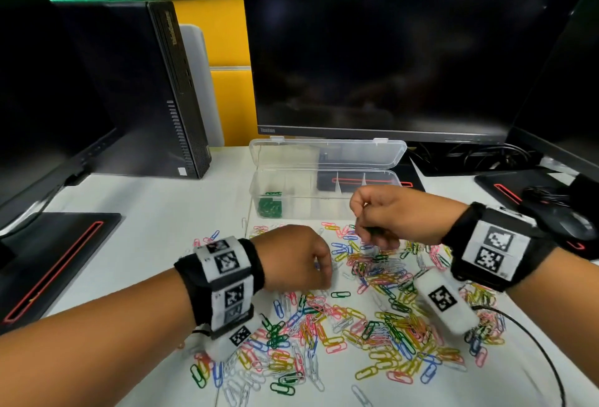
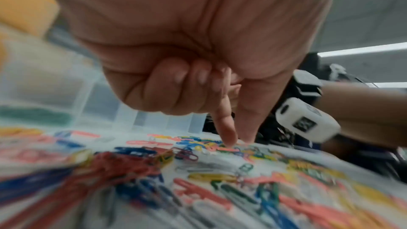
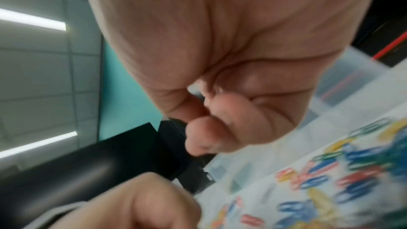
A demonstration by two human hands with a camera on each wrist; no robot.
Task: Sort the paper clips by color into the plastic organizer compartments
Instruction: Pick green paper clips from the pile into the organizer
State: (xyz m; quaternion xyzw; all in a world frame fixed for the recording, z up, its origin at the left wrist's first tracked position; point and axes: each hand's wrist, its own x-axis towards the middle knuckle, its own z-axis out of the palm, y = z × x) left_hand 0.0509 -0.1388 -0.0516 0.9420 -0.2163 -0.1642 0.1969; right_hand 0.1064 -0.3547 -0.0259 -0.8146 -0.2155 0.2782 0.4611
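Right hand (image 1: 385,215) raised just above the far edge of the pile, fingers curled in; something dark and thin shows under them in the head view, likely a green clip or several, but the wrist view is too blurred to confirm, so whether it holds anything cannot be told. Its position between pile and box suggests a carry toward the organizer. Left hand (image 1: 296,259) low over the pile's left side, outer fingers tucked, index finger (image 2: 224,126) and thumb extended down with tips touching the clips, apparently singling one out; no clip visibly pinched yet. Paper clips (image 1: 372,319) lie loose and overlapping on the white table (image 1: 155,212), near the person: green, blue, yellow, pink-red, white, thin wire loops, tangled in places. Plastic organizer (image 1: 324,192) sits just beyond the pile, clear, lid (image 1: 327,153) hinged open to the far side. Green clips (image 1: 270,205) fill its leftmost compartment; other compartments look empty. Dark monitor (image 1: 405,43) behind.
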